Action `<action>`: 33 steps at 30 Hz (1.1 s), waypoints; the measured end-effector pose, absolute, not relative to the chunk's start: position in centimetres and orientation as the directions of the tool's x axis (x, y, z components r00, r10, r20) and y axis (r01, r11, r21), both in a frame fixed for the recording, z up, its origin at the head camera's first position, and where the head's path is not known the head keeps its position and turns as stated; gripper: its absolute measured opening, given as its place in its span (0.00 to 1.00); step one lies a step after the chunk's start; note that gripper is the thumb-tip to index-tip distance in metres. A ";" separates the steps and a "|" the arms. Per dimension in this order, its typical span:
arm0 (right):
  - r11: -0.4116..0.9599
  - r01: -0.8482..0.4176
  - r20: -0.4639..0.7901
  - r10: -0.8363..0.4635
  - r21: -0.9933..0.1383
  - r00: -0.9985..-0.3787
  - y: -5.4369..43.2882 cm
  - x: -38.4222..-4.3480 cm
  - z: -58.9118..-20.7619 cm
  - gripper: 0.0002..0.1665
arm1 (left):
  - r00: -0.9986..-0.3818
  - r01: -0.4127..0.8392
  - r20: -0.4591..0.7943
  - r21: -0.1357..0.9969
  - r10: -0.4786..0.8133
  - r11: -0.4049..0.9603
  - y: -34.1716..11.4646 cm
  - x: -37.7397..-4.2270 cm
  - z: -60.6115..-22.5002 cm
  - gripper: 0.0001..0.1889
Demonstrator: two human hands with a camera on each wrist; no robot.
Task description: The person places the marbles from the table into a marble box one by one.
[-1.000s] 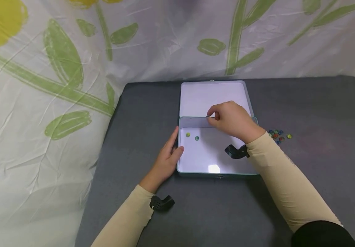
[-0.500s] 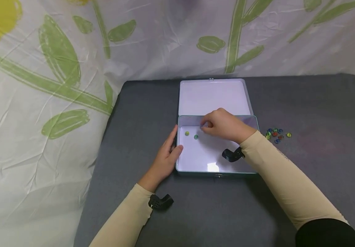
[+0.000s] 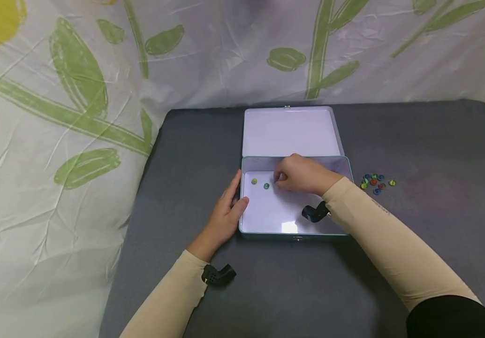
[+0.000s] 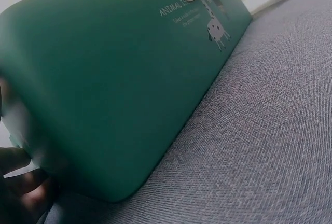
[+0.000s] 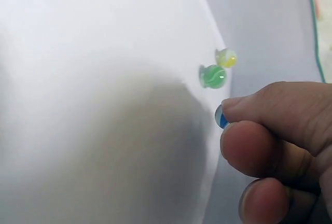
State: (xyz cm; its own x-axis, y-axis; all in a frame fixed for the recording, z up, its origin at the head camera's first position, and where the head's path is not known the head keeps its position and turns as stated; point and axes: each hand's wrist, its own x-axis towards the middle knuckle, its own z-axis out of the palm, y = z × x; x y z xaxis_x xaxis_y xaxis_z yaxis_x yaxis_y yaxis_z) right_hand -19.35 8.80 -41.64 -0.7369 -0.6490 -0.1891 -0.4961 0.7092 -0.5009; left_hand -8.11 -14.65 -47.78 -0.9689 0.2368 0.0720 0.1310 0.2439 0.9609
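Note:
My right hand (image 3: 303, 174) is inside the open tin box (image 3: 263, 218), pinching a blue and clear marble (image 5: 220, 116) between thumb and fingertip. A yellow marble (image 3: 254, 181) and a green marble (image 3: 266, 186) lie on the white floor of the box, left of that hand. In the right wrist view the green marble (image 5: 214, 77) sits close to the held one. My left hand (image 3: 220, 218) rests against the box's left side with its fingers fairly straight. The left wrist view shows the box's dark green outer wall (image 4: 119, 79), with only parts of the fingers visible.
Several loose marbles (image 3: 373, 182) lie in a cluster on the grey cloth (image 3: 428, 244) right of the box. The box's lid (image 3: 291, 131) is folded back behind it. A flower-patterned curtain (image 3: 225, 61) hangs along the table's back and left.
My right hand has come down and slightly left, from over the box's back edge to just above its floor, with the marble. My left hand has stayed against the box.

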 end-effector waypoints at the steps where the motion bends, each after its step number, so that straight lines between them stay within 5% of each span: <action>1: 0.713 -0.495 -0.195 -0.647 -0.496 -0.737 8.8 -19.3 -41.8 0.09 | -0.969 0.132 0.073 0.961 0.237 0.244 -14.6 -8.1 -47.8 0.37; 13: 0.742 -0.494 -0.238 -0.635 -0.454 -0.735 8.8 -19.2 -42.0 0.11 | -0.967 0.138 0.072 0.954 0.244 0.265 -14.5 -8.2 -47.6 0.37; 33: 0.665 -0.468 -0.131 -0.644 -0.581 -0.753 9.4 -19.2 -41.0 0.11 | -0.970 0.130 0.066 0.953 0.232 0.275 -14.7 -8.0 -48.0 0.36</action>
